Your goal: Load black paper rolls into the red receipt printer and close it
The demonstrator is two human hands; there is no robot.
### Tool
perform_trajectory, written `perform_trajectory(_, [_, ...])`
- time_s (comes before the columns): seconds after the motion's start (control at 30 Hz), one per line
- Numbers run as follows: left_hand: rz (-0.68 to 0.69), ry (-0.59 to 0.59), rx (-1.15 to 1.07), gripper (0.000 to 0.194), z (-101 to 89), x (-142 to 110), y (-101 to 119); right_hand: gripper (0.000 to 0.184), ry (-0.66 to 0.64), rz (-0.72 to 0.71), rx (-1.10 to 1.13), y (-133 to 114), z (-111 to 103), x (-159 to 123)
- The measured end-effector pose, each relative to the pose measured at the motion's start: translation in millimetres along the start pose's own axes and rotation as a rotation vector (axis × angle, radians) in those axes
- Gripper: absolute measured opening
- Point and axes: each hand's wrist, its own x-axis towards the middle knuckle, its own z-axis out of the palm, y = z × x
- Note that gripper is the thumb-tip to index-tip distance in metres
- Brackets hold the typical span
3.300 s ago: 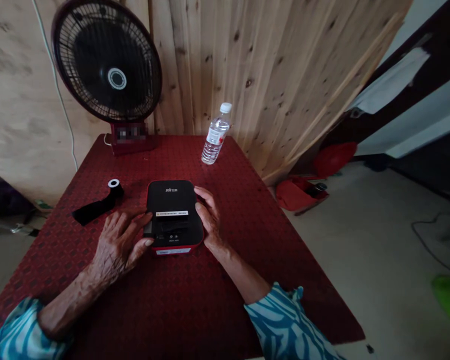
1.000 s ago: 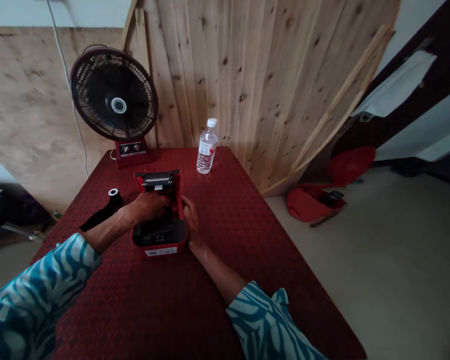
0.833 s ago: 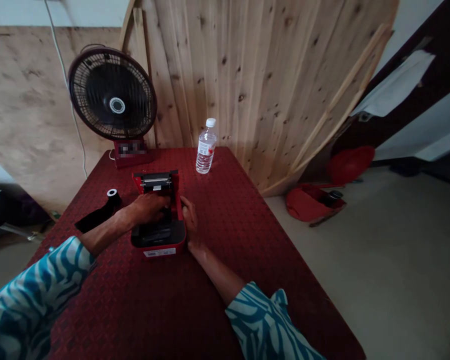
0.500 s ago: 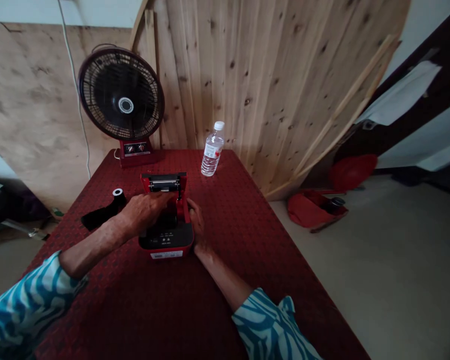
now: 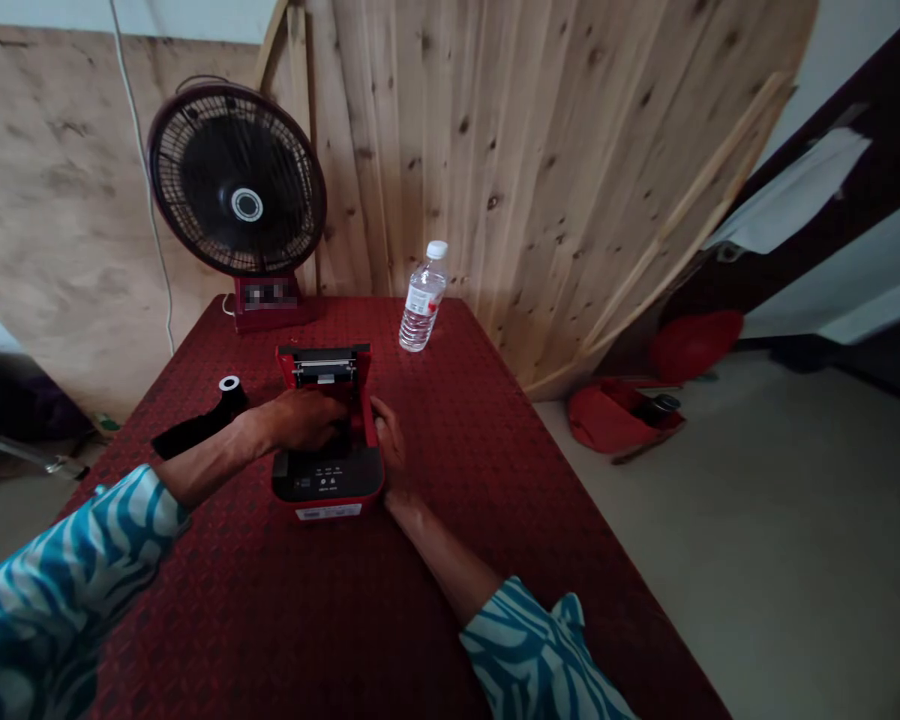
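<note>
A red and black label printer [image 5: 328,478] stands on the table with its lid raised at the back. My left hand [image 5: 304,420] reaches into its open bay from the left, fingers curled downward. The fingertips are in shadow, and what they hold, if anything, is hidden. Along the printer's right side, my right hand [image 5: 392,450] grips the casing, its fingers toward the back. Left of the printer, a black roll [image 5: 232,400] with a white core stands on end, and a loose black strip [image 5: 187,435] trails from it toward the front left.
A dark red fan [image 5: 247,205] stands at the table's back left corner. A clear water bottle [image 5: 422,300] is upright behind the printer, to the right. The patterned red cloth [image 5: 480,450] covers the table. On the floor at right lies a red container [image 5: 607,415].
My left hand has sunk lower into the printer's bay, and its fingers have drawn back from the lid. My right hand stays at the casing. The view has shifted slightly.
</note>
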Motion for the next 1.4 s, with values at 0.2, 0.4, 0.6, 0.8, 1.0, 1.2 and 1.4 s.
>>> perform_trajectory(0.2, [-0.051, 0.046, 0.057, 0.035, 1.7, -4, 3, 0.046, -0.004, -0.016, 0.006, 0, 0, 0])
perform_trajectory(0.4, [-0.085, 0.196, 0.136, 0.038, -0.3, -16, 26, 0.044, -0.014, -0.020, -0.007, -1, 0, 2])
perform_trajectory(0.6, [-0.030, 0.487, -0.114, 0.043, -9.3, -59, -3, 0.041, 0.003, 0.030, 0.017, -1, 1, 2])
perform_trajectory(0.8, [-0.210, 0.648, -0.712, 0.045, -3.1, -91, -77, 0.045, 0.025, 0.089, 0.008, 4, 1, 1])
perform_trajectory(1.0, [-0.247, 0.680, -0.720, 0.040, 20.7, -50, -116, 0.049, 0.006, 0.080, -0.041, -1, -2, 1])
perform_trajectory(1.2, [-0.251, 0.564, -0.555, 0.032, 37.0, -4, -129, 0.049, 0.006, 0.105, -0.053, -4, -3, 1])
perform_trajectory(1.4, [-0.288, 0.497, -0.502, 0.021, 54.0, 16, -128, 0.048, -0.003, 0.075, -0.069, -3, -5, 1])
